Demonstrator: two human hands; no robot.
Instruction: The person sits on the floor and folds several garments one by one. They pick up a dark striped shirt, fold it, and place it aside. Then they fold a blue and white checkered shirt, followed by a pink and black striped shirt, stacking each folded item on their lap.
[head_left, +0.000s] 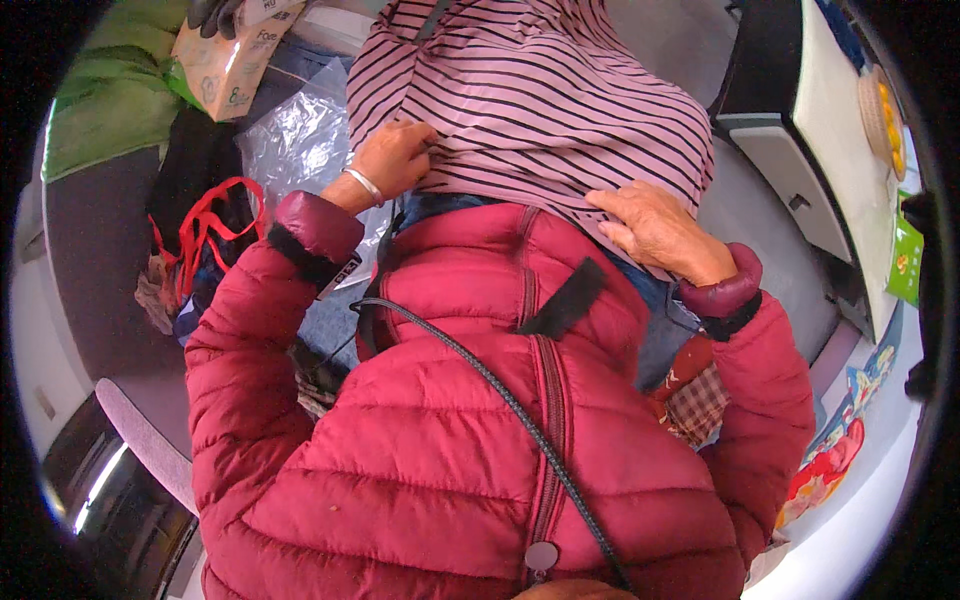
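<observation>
A pink garment with black stripes (525, 97) lies spread over my lap and beyond my knees. My left hand (394, 157), with a silver bangle at the wrist, grips its left edge between curled fingers. At the near right edge, my right hand (652, 225) rests with thumb and fingers on the cloth; whether it pinches the fabric is hard to see. The sleeves and front of a red quilted jacket (450, 420) fill the lower view, and a black cord crosses it.
A clear plastic bag (296, 142) lies left of the garment, near red straps (202, 225) and a printed carton (232, 60). To the right stands a cabinet with a drawer (795, 187), bearing a round woven basket (877, 120) and a green packet (904, 255).
</observation>
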